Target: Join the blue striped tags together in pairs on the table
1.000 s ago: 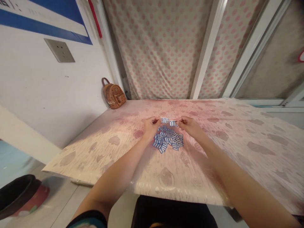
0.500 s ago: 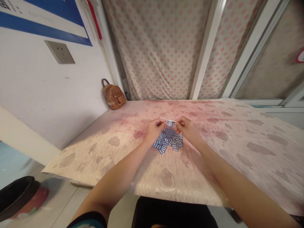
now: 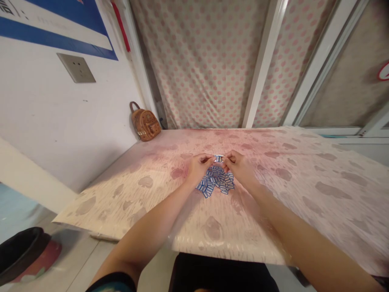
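Observation:
Between my two hands is a small white piece with blue-edged markings, too small to name exactly. My left hand pinches its left end between thumb and fingers. At its right end, my right hand is closed in the same kind of pinch. Just below the hands, a loose pile of small blue-and-white rectangular pieces lies on the table, overlapping at many angles.
The table has a patterned cover with brown-grey patches. A small brown backpack stands at its back left corner against the wall. Dotted curtains hang behind. A dark-rimmed bin is on the floor at left.
Both hands have drawn slightly closer together on the small piece, so less of it shows between the fingers. The pile looks the same.

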A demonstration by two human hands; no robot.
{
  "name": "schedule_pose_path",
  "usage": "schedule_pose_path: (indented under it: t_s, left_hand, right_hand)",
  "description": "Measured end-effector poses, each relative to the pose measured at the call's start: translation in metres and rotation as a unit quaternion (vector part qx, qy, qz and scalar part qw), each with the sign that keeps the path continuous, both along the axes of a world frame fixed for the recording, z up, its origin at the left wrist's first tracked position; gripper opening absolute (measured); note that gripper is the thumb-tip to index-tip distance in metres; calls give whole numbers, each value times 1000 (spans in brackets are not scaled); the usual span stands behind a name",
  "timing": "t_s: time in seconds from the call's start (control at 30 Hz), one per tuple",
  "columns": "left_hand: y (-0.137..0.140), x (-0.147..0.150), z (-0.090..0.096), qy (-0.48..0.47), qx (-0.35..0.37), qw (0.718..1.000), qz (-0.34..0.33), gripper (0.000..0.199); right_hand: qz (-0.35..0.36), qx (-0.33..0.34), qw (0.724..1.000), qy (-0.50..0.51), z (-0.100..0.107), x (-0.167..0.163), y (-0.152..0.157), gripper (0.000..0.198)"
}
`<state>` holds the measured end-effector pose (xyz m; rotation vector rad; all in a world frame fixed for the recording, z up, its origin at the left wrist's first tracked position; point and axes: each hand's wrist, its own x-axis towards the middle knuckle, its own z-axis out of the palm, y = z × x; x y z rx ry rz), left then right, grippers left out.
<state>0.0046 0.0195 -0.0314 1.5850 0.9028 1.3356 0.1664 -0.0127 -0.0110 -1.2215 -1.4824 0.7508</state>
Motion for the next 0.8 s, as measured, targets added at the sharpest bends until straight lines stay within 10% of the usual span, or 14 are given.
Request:
schedule_pose_path:
  t_s: [0.4, 0.8]
  left_hand:
    - [-7, 0, 9, -31, -30, 999, 18, 22]
    - [-8, 2, 11, -61, -50, 997, 2, 26]
  right_hand:
    - [-28, 83, 983, -164, -4, 5, 2, 53]
    - [-24, 126, 978, -163, -7, 0, 1, 28]
